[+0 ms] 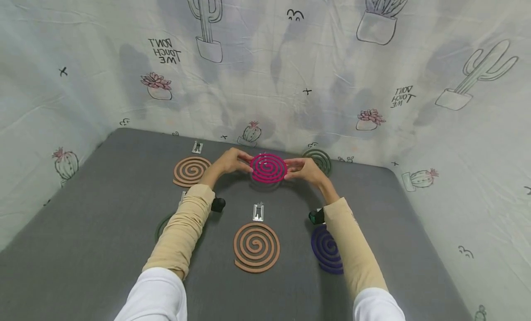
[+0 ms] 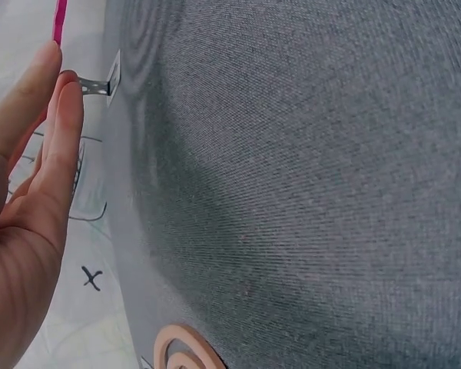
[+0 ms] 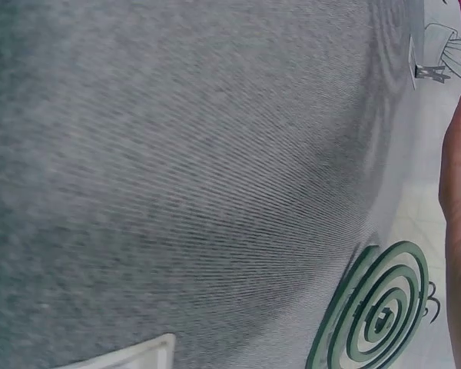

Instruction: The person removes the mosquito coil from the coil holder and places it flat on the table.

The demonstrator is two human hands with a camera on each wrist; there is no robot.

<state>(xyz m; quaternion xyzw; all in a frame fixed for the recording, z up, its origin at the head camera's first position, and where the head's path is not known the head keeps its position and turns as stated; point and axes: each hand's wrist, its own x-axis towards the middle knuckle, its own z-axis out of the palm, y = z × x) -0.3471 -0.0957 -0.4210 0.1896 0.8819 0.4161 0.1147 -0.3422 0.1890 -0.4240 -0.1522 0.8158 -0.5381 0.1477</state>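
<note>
A bright pink mosquito coil [image 1: 268, 181] is held up over the back of the table, its flat face toward the head camera. My left hand [image 1: 232, 162] pinches its left edge between thumb and fingertips. At the opposite edge, my right hand [image 1: 307, 169] pinches it in the same way. The coil's faint shadow lies on the table below. In the left wrist view only a thin pink strip of the coil [image 2: 59, 21] shows above the thumb. Behind the coil stands a small metal coil stand [image 2: 96, 86], mostly hidden in the head view.
A tan coil [image 1: 178, 172] lies left of the left hand; a green coil [image 3: 421, 280] is behind the right. Nearer are another tan coil [image 1: 277, 245], a blue coil [image 1: 315, 247] and a green coil [image 1: 159, 228], partly under sleeves. Metal stands [image 1: 258, 219] lie beside several coils. Patterned cloth [image 1: 257, 81] hangs behind.
</note>
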